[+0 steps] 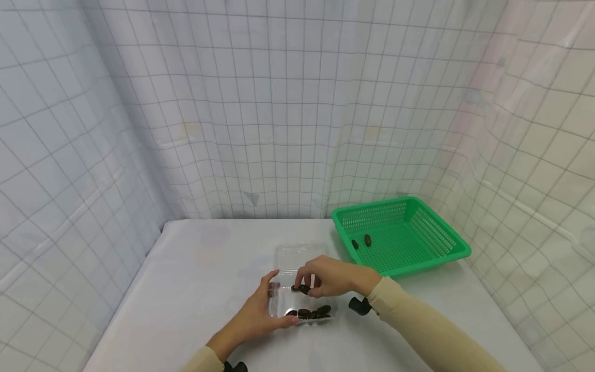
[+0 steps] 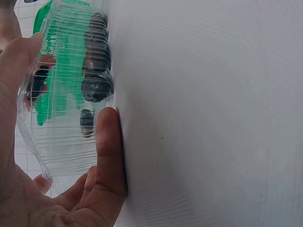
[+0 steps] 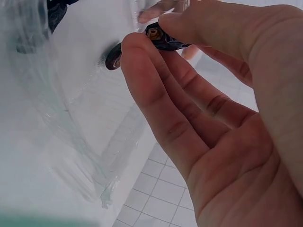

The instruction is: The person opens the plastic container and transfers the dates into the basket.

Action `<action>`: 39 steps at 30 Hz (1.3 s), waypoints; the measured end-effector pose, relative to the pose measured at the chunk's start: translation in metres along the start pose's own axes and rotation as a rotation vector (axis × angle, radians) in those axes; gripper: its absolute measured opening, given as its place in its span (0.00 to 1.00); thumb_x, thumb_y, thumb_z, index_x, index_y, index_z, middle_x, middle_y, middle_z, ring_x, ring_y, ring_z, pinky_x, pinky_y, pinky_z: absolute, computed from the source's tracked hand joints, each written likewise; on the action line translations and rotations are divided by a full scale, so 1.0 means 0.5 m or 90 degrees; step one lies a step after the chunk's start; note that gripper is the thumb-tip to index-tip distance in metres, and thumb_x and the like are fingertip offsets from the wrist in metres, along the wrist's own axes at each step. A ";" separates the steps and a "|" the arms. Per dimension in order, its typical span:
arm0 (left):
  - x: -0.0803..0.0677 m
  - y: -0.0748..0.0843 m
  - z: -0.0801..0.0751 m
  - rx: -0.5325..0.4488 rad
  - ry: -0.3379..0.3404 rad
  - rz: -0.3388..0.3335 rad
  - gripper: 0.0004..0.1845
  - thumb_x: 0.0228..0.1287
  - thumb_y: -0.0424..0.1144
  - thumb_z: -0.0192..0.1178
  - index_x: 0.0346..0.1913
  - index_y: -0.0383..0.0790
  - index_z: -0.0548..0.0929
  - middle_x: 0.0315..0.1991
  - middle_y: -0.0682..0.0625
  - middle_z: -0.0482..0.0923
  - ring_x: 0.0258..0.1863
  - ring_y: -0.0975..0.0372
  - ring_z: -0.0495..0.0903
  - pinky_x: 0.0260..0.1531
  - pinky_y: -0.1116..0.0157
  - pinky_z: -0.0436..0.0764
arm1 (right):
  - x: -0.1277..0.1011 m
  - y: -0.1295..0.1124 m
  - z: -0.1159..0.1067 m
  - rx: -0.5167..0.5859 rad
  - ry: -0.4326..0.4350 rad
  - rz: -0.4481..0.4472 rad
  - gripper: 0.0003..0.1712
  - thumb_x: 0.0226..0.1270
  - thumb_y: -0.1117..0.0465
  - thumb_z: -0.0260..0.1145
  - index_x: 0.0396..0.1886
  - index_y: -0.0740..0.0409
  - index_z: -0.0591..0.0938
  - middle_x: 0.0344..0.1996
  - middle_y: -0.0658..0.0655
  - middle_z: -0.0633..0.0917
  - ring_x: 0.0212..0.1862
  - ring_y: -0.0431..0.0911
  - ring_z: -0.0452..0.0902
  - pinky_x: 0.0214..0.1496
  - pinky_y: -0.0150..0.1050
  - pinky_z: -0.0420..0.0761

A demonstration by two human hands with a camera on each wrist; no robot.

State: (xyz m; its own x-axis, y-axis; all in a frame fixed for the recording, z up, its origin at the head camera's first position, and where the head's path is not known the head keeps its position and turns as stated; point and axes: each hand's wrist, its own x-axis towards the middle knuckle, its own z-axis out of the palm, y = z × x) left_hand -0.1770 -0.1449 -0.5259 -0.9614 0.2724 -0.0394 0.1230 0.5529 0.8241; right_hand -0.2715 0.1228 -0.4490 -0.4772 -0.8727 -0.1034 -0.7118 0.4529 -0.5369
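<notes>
The left hand (image 1: 260, 315) grips the clear plastic box (image 1: 297, 281) near the table's (image 1: 186, 289) front edge; the right hand (image 1: 332, 276) pinches a dark date (image 1: 304, 289) above it; more dates (image 1: 310, 312) lie inside; the table's left side is open; a green basket (image 1: 400, 235) occupies the far right corner.

Bright, even, diffuse light all round, shadows faint under the hands; head view showed wide-angle bending of the grid walls toward left and right edges; clear box (image 2: 66, 94) gave streaky glare in left wrist view; right wrist view blurred on the near left, palm (image 3: 236, 142) sharp
</notes>
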 end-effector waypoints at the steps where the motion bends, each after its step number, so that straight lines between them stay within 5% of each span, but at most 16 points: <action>1: 0.000 -0.001 0.001 -0.001 0.001 0.001 0.71 0.59 0.57 0.91 0.95 0.44 0.53 0.81 0.36 0.78 0.76 0.44 0.83 0.69 0.38 0.84 | -0.002 -0.001 -0.001 0.000 0.002 0.001 0.16 0.79 0.68 0.78 0.62 0.51 0.92 0.46 0.50 0.93 0.40 0.28 0.87 0.51 0.26 0.88; 39: -0.003 0.005 0.004 0.012 0.009 -0.009 0.71 0.58 0.58 0.91 0.95 0.45 0.54 0.80 0.35 0.80 0.73 0.46 0.85 0.70 0.36 0.84 | -0.054 0.006 -0.028 0.022 0.062 0.005 0.20 0.78 0.68 0.80 0.66 0.56 0.90 0.50 0.50 0.92 0.44 0.31 0.88 0.54 0.31 0.91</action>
State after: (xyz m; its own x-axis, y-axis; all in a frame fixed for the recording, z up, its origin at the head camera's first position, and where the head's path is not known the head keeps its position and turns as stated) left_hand -0.1748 -0.1424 -0.5246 -0.9666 0.2527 -0.0428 0.1135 0.5717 0.8126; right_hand -0.2679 0.1501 -0.4360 -0.5325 -0.8460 -0.0267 -0.6899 0.4521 -0.5654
